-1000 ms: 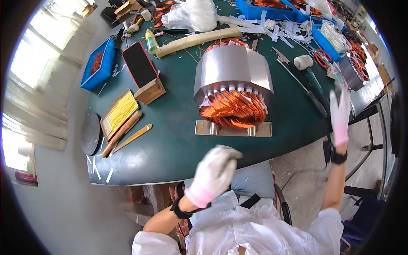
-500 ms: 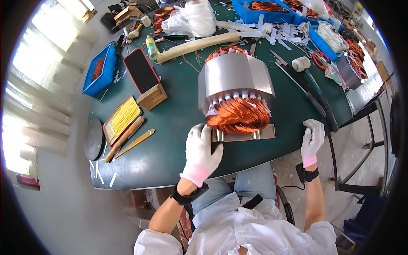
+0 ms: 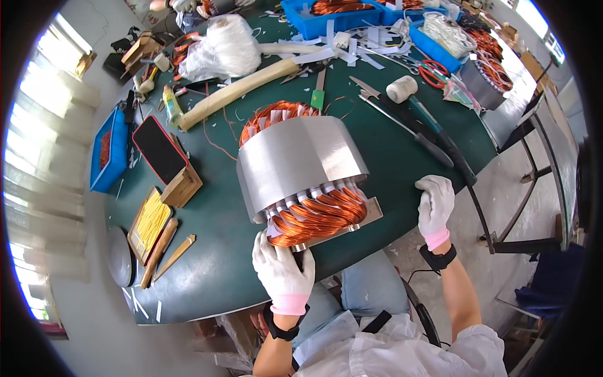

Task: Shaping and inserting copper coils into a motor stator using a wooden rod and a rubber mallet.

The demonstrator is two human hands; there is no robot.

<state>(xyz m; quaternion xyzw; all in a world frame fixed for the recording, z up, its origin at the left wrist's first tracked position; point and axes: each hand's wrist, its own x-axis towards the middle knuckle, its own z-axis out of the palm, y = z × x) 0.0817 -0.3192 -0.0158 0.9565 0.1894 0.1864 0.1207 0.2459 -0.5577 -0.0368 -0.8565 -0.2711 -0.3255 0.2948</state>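
A motor stator [image 3: 301, 166] with a silver metal shell lies on its side on the green table. Orange copper windings [image 3: 320, 217] bulge from its near end, and more show at the far end. Beneath it is a metal plate stand [image 3: 370, 210] with short round posts. My left hand [image 3: 284, 270], in a white glove with a pink cuff, touches the lower left of the near windings, thumb spread from the fingers. Over by the table's right edge, my right hand [image 3: 435, 204] has its gloved fingers curled loosely, with nothing visible in them.
Left of the stator are a phone [image 3: 160, 149] on a wooden block [image 3: 182, 186] and a tray of yellow strips [image 3: 151, 220]. A white-headed mallet [image 3: 402, 90] lies at the right. Blue bins [image 3: 314, 24] and a plastic bag [image 3: 223, 49] sit at the back.
The view has turned, so the stator and table appear shifted left and tilted. My left hand stays at the near windings; my right hand stays by the table's right edge.
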